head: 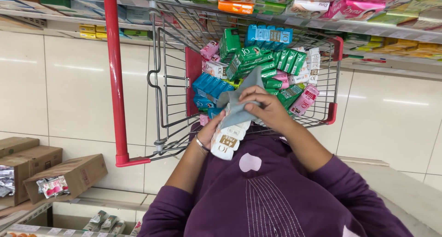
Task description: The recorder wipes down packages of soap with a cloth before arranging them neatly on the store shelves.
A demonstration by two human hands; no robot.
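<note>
Left hand (pixel 211 132) closed around a white soap pack (pixel 229 138). Right hand (pixel 266 109) pinching a grey cloth (pixel 239 101), pressed on top of that pack. Just behind both grips, a wire cart (pixel 175 80) full of soap boxes (pixel 258 62).

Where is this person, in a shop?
Most likely a supermarket aisle: a wire shopping trolley heaped with boxed soap bars, stocked shelves above, and cardboard cartons on the floor.

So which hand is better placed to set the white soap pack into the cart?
Left, probably: the left hand grips the white soap pack, just short of the cart. The right hand is busy pressing the grey cloth on it.
</note>
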